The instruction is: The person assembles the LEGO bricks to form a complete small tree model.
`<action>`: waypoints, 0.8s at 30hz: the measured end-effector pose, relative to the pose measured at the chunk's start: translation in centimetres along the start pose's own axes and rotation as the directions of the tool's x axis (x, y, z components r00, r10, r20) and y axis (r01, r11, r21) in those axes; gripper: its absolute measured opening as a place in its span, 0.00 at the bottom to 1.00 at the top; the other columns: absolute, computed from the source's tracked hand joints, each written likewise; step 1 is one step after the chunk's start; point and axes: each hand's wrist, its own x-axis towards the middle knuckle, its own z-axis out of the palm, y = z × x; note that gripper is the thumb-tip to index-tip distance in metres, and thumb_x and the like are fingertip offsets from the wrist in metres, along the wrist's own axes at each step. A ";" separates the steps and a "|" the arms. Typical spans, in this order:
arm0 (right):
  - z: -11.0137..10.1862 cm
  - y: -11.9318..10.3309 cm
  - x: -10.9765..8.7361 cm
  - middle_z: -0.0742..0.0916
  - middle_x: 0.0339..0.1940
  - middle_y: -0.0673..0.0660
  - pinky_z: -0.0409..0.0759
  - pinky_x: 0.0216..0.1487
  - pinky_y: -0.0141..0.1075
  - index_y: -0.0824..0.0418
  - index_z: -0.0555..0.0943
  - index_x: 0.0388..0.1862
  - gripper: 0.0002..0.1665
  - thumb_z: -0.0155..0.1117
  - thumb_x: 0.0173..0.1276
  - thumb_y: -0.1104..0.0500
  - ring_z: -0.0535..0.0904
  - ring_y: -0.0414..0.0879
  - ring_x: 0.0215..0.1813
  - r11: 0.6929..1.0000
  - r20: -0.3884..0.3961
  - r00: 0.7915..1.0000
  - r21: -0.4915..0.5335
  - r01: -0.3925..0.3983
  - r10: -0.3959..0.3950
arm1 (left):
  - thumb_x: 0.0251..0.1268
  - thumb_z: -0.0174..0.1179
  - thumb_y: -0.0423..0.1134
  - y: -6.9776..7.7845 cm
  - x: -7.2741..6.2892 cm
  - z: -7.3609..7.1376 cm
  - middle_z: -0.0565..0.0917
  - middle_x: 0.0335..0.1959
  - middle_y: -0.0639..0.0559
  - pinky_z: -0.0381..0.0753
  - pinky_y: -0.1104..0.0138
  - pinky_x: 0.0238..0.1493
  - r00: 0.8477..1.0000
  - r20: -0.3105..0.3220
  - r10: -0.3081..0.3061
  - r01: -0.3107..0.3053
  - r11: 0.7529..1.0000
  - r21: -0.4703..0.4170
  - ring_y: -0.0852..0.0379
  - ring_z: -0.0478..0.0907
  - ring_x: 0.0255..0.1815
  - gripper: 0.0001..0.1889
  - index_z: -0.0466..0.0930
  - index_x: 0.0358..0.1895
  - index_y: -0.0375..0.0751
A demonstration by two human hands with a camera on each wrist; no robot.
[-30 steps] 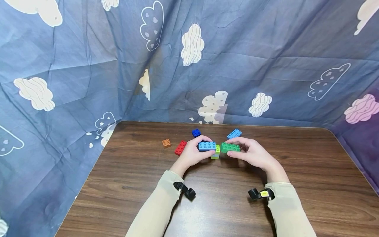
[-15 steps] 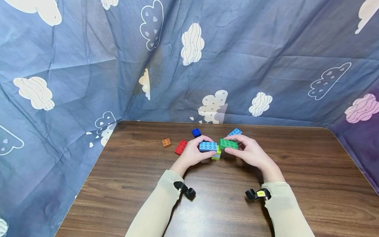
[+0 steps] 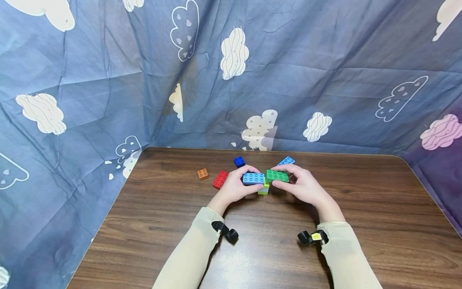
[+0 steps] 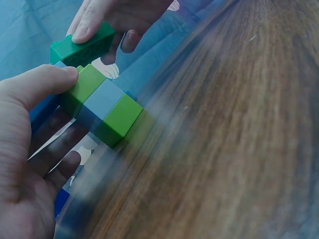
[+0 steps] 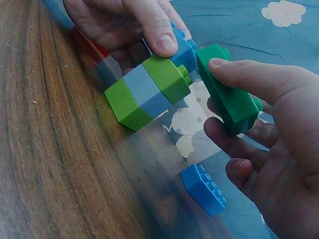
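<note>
My left hand (image 3: 234,188) grips a light blue brick (image 3: 253,178) between thumb and fingers. That brick sits on one side of a short stack, whose top lime green brick (image 5: 167,78), pale blue middle brick (image 5: 147,90) and lime green bottom brick (image 5: 127,106) show in the right wrist view. Bare studs of the top lime brick stick out beside the blue one. A green brick (image 3: 277,176) is pinched in my right hand (image 3: 304,188), level and with its left end close over those studs. In the right wrist view the green brick (image 5: 227,92) stands just apart from the stack.
On the wooden table (image 3: 151,224), a red brick (image 3: 220,180) lies beside my left hand and an orange brick (image 3: 203,174) farther left. A dark blue brick (image 3: 239,161) and another blue brick (image 3: 286,160) lie behind the hands. A cloud-patterned cloth (image 3: 202,100) hangs at the back.
My right hand has moved left and slightly up in the head view, bringing the green brick closer to the blue one. The left hand and stack have hardly moved.
</note>
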 end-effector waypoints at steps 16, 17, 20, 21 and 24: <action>0.3 0.0 0.2 0.88 0.54 0.53 0.79 0.46 0.40 0.51 0.86 0.68 0.25 0.78 0.75 0.51 0.79 0.52 0.45 1.000 0.037 0.999 -0.013 0.022 -0.022 | 0.65 0.80 0.46 0.0 0.0 -0.1 0.89 0.50 0.57 0.84 0.62 0.54 1.000 0.011 -0.014 0.014 1.000 -0.004 0.59 0.85 0.48 0.19 0.85 0.56 0.52; 0.3 0.0 0.2 0.88 0.54 0.53 0.79 0.46 0.40 0.51 0.86 0.68 0.25 0.78 0.74 0.51 0.79 0.52 0.45 1.000 0.038 0.999 -0.014 0.023 -0.023 | 0.65 0.80 0.46 0.0 0.1 -0.1 0.89 0.50 0.57 0.84 0.62 0.54 1.000 0.011 -0.013 0.013 1.000 -0.003 0.59 0.85 0.48 0.19 0.85 0.56 0.52; 0.4 0.0 0.2 0.88 0.54 0.53 0.79 0.46 0.40 0.51 0.86 0.68 0.25 0.78 0.74 0.51 0.79 0.52 0.45 1.000 0.040 0.999 -0.018 0.022 -0.021 | 0.65 0.80 0.46 0.0 0.1 -0.1 0.89 0.50 0.57 0.84 0.62 0.54 1.000 0.010 -0.012 0.012 1.000 -0.005 0.59 0.85 0.48 0.19 0.85 0.56 0.53; 0.4 0.0 0.2 0.88 0.54 0.53 0.79 0.46 0.40 0.51 0.86 0.68 0.25 0.78 0.74 0.51 0.79 0.52 0.45 1.000 0.039 0.999 -0.019 0.020 -0.019 | 0.65 0.80 0.46 0.0 0.0 -0.1 0.89 0.50 0.57 0.84 0.62 0.54 1.000 0.011 -0.011 0.011 1.000 -0.006 0.59 0.85 0.48 0.19 0.85 0.56 0.53; 0.4 0.0 0.2 0.88 0.54 0.52 0.78 0.47 0.39 0.51 0.86 0.68 0.25 0.79 0.74 0.51 0.78 0.51 0.46 1.000 0.038 0.999 -0.022 0.011 -0.010 | 0.65 0.80 0.45 -0.1 0.0 0.0 0.89 0.50 0.57 0.84 0.62 0.54 1.000 0.012 -0.008 0.008 1.000 -0.013 0.58 0.85 0.48 0.19 0.85 0.55 0.53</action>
